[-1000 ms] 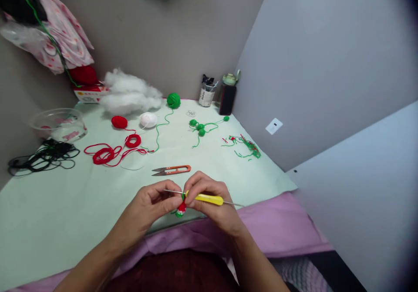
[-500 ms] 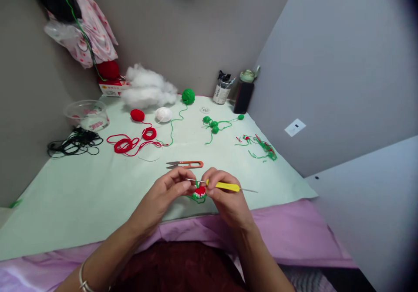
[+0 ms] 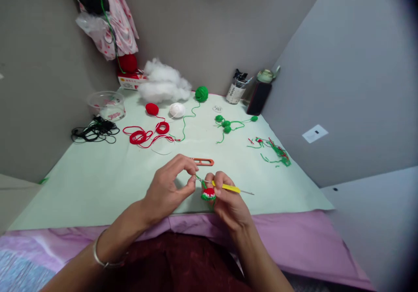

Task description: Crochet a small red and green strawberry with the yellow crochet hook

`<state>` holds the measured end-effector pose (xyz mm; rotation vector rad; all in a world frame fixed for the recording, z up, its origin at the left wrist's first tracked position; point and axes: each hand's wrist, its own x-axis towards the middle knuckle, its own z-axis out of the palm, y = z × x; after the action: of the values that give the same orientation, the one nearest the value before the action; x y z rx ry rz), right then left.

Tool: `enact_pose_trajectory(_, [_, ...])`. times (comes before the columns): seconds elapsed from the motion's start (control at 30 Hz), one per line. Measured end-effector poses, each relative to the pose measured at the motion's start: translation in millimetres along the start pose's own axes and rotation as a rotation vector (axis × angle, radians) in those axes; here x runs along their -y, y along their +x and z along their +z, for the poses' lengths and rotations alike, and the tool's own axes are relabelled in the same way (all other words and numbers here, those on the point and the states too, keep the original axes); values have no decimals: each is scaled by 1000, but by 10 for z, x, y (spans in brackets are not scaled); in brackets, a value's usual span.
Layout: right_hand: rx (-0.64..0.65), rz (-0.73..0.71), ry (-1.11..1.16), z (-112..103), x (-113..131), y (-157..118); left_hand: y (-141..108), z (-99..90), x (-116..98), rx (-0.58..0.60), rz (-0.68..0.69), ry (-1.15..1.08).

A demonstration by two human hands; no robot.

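Observation:
My right hand (image 3: 231, 202) is closed around the yellow handle of a crochet hook (image 3: 231, 188), its metal tip pointing left. Below the hook, against my right fingers, hangs a small crocheted piece (image 3: 209, 194) in red, white and green. A green yarn strand (image 3: 200, 178) runs up from it across the hook's tip. My left hand (image 3: 170, 187) has thumb and index finger curled together at that strand, by the hook's tip. Just behind my left fingers lie orange-handled thread snips (image 3: 205, 162), their blades hidden by the hand.
Red yarn (image 3: 139, 136), a red ball (image 3: 152, 109), a white ball (image 3: 176, 110) and a green ball (image 3: 201, 93) lie further back. Black cord (image 3: 96, 130) sits left by a clear tub (image 3: 117, 114). White stuffing (image 3: 163, 85) is behind. Green pieces (image 3: 226, 124) and yarn scraps (image 3: 281, 152) lie right.
The view has shifted, so the table things sit further right. My left hand has drawn away from the crocheted piece, its fingers now at the green strand. The piece now hangs from my right hand.

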<state>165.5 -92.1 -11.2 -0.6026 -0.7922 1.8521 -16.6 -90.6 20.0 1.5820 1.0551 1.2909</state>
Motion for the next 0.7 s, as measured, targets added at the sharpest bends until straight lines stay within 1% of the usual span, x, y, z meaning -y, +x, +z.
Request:
enact_pose_trajectory(0.07, [-9,-15,-5,17,-17,15,-42,36,-24,29,-214,-306])
enact_pose_trajectory(0.13, [-13,-26,-17,30,-15,25,-73,67,-41,135,-422,-657])
enact_pose_trajectory(0.17, [-11,-27,-25,33,-10,28,-78,71,-45,196,-485,-776])
enact_pose_trajectory(0.2, [-5,-26,-29,34,-4,29,-76,62,-48,246,-509,-829])
enact_pose_trajectory(0.23, [5,-25,-28,32,1,30,-67,42,-50,278,-492,-809])
enact_pose_trajectory(0.27, [16,-23,-22,29,3,30,-53,9,-52,274,-443,-725])
enact_pose_trajectory(0.37, [49,-20,4,16,-8,26,-13,-114,-73,151,-277,-354])
enact_pose_trajectory(0.4, [56,-21,11,14,-16,23,-9,-147,-86,116,-256,-311])
enact_pose_trajectory(0.43, [62,-22,16,14,-23,21,-10,-169,-101,94,-263,-338])
enact_pose_trajectory(0.47, [65,-19,19,16,-30,19,-14,-181,-116,87,-289,-418])
enact_pose_trajectory(0.53, [67,-14,21,21,-38,16,-25,-182,-132,103,-369,-594])
enact_pose_trajectory(0.57, [65,-8,18,22,-39,16,-25,-183,-127,113,-399,-616])
enact_pose_trajectory(0.6, [58,-4,14,20,-38,18,-18,-192,-111,115,-405,-562])
enact_pose_trajectory(0.63, [47,3,10,15,-36,21,-3,-212,-83,99,-375,-435])
enact_pose_trajectory(0.7, [9,14,13,-2,-24,32,39,-290,-8,14,-223,-47])
